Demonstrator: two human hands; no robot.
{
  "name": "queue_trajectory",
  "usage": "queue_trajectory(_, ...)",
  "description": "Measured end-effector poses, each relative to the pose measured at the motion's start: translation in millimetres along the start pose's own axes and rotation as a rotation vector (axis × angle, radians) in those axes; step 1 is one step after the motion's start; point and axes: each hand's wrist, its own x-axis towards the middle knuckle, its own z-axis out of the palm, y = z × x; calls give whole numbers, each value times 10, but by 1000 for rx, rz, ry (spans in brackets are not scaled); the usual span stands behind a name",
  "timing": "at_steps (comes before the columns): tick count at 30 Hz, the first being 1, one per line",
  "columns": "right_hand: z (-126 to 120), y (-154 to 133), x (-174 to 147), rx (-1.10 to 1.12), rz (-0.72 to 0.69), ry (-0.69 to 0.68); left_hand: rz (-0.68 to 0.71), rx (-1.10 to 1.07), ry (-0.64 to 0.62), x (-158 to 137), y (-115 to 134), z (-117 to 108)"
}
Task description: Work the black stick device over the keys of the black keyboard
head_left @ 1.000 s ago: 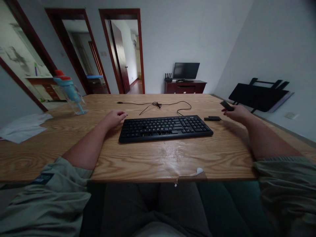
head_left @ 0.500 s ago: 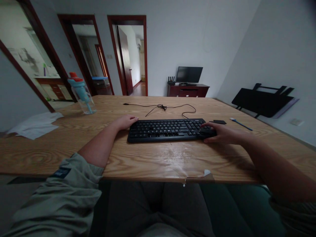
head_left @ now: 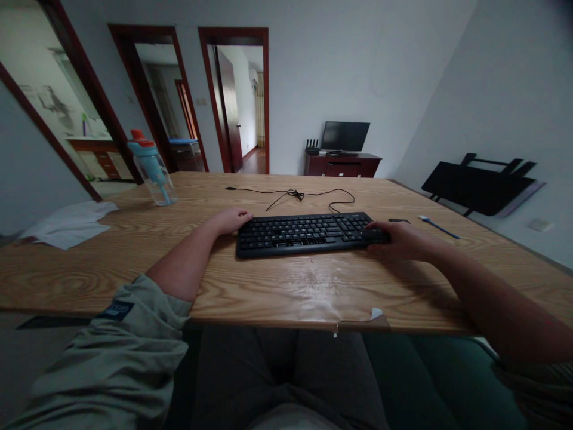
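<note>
While the keyboard rests on the worktop, the left hand, half curled, touches its left end; the right hand bends over the keypad end. Neither grip can be confirmed. Uneven pressure could skew the keyboard; the knotted cable could snag. The bottle contains a blue insert; liquid cannot be determined.

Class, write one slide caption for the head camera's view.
Left hand and right hand at opposite ends of a black keyboard on a wooden table, a bottle standing farther left.
</note>
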Motion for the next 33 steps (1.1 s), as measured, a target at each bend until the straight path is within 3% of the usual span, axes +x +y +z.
queue_trajectory(7,-339,-679,26,362,-76,224,9,-42,19,23,-71,7)
queue_trajectory(11,-208,-974,115,379,-96,259,18,-55,24,28,-90,4)
queue_trajectory(17,124,-874,249,442,-41,209,9,-80,32,23,-100,11)
queue_trajectory(33,155,-786,264,383,-39,188,22,-45,34,54,-151,26)
